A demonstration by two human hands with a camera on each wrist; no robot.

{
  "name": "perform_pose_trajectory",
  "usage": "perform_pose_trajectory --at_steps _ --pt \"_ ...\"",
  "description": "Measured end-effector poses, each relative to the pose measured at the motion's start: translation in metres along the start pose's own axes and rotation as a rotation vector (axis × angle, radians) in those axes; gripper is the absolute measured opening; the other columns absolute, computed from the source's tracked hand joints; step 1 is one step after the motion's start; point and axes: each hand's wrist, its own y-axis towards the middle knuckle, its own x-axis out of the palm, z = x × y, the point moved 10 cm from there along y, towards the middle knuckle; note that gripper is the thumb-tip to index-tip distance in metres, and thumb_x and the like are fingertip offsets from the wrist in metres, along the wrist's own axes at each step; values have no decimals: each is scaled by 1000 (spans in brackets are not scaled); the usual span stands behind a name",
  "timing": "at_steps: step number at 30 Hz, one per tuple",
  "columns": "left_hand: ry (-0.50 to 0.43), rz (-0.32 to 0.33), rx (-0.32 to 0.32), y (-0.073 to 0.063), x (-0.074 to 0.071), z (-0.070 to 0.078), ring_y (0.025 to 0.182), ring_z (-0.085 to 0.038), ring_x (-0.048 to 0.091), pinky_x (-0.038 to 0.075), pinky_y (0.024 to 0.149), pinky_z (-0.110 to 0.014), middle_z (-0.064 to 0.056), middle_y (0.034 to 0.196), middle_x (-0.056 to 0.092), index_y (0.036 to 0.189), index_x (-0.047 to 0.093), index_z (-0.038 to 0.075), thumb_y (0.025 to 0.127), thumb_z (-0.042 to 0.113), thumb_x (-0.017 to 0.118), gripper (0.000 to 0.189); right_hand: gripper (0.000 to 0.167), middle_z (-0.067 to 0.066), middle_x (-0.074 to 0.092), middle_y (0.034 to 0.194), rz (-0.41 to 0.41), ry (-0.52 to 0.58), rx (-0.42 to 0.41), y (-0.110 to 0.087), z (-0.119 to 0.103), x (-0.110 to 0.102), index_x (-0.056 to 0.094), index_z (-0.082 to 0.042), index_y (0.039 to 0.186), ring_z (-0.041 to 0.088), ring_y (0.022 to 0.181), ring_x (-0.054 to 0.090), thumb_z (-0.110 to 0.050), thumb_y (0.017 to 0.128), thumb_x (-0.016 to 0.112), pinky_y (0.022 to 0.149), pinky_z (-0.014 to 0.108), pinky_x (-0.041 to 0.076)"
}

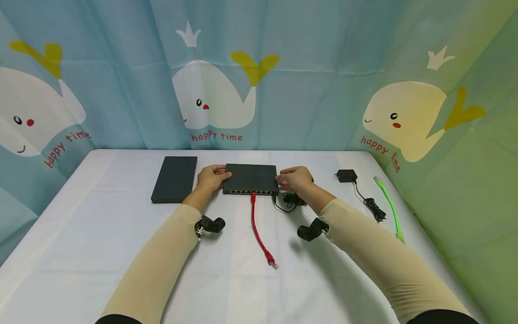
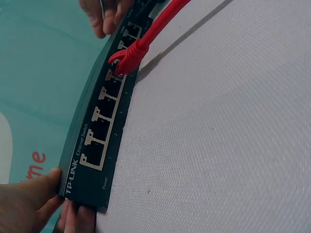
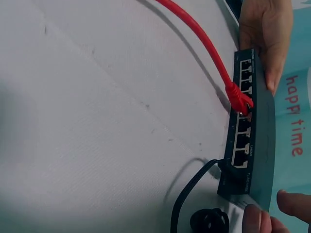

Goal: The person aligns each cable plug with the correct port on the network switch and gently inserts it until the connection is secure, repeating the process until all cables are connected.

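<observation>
A black TP-LINK Ethernet switch [image 1: 251, 178] lies at the table's middle, its row of ports facing the wearer. The red network cable [image 1: 256, 225] has one plug in a middle port; its other plug lies free on the table. A black power cord [image 3: 187, 191] enters the port side at the right end. My left hand [image 1: 210, 178] grips the switch's left end, thumb on the top and fingers at the side. At the right end is my right hand [image 1: 296, 178], fingertips by the side and the thumb [image 3: 291, 204] raised away from the casing.
Left of the switch lies another black flat box [image 1: 175, 180]. Coiled black cord [image 1: 292, 199] sits by my right hand. Further right are a black power adapter [image 1: 346, 175] with its bundled cord [image 1: 374, 209] and a green network cable [image 1: 390, 204]. A whale-print curtain [image 1: 307, 112] hangs behind the table.
</observation>
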Motion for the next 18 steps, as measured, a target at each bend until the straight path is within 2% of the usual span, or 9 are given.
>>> perform_pose_trajectory --at_steps 8,13,18 --pt "1 7 -1 0 0 0 109 -25 65 59 75 -26 -9 130 64 136 61 15 93 20 71 45 41 21 63 124 16 -73 13 6 1 3 60 1 132 7 71 64 -10 93 69 86 31 59" --pt "-13 8 -9 1 1 -2 105 -25 67 59 73 -24 -10 130 64 136 61 15 93 20 71 45 39 23 65 122 42 -78 28 11 4 3 63 1 128 6 65 64 -4 90 71 77 28 61" --pt "-18 3 -7 1 0 -2 103 -24 67 59 72 -24 -10 130 64 135 61 15 92 20 71 44 38 23 67 118 45 -125 34 13 5 4 65 -1 127 16 76 72 -4 89 72 80 31 60"
